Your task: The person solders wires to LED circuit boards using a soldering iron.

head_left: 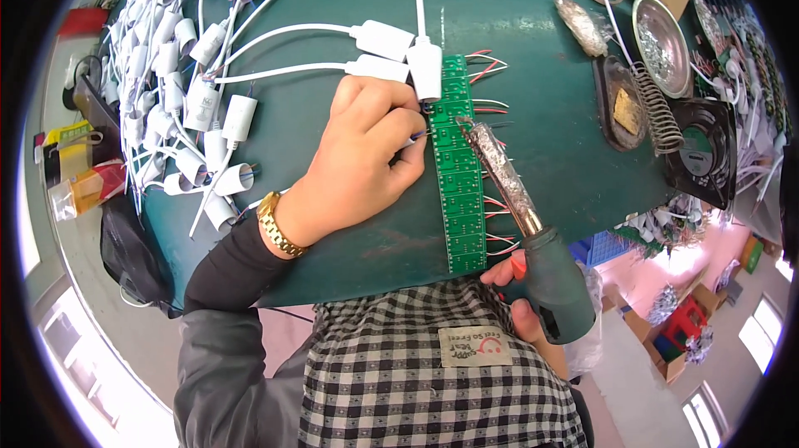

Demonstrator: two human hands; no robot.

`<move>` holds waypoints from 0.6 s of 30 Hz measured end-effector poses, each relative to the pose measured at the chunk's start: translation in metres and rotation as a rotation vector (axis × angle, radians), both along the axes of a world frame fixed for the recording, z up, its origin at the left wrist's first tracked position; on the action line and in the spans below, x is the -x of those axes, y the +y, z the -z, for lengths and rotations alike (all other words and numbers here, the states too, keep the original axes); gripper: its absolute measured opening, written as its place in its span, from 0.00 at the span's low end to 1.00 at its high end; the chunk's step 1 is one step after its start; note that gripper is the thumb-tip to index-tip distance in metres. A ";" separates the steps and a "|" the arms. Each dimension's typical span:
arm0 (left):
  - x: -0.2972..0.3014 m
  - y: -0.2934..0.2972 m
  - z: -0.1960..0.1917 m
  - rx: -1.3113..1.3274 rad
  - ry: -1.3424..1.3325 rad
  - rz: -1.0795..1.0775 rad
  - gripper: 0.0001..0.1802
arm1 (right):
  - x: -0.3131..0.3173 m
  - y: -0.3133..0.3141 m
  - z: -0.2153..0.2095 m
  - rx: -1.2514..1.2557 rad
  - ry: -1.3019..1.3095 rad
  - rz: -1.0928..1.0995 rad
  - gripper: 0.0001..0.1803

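My left hand is closed in a pinch at the left edge of a green circuit board strip. A thin dark wire end pokes from its fingertips toward the board; most of what they hold is hidden. My right hand, mostly hidden, grips a soldering iron by its dark handle. The iron's tip rests over or on the strip's upper part; contact is unclear. White, black and red wires stick out from the strip's right side. White caps with cables lie at the strip's upper left end.
White cabled sockets pile up at the left. On the right are a coiled iron stand, a sponge in a dark tray, a metal dish, a wrapped clear packet and a black fan.
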State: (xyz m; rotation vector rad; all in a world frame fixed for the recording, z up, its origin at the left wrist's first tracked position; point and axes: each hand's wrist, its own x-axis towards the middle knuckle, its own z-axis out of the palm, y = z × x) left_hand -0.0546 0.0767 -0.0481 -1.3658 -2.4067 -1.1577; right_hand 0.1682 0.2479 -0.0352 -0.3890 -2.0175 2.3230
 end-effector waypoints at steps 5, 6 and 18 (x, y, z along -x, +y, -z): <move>0.000 0.000 0.002 -0.003 -0.021 -0.019 0.13 | 0.000 0.004 0.000 -0.043 -0.002 -0.115 0.28; 0.000 0.000 0.002 -0.035 -0.036 -0.027 0.13 | 0.001 0.005 -0.002 -0.033 -0.004 -0.130 0.28; 0.003 0.002 0.006 -0.052 -0.053 0.077 0.12 | 0.000 0.005 -0.011 -0.154 -0.166 -0.216 0.26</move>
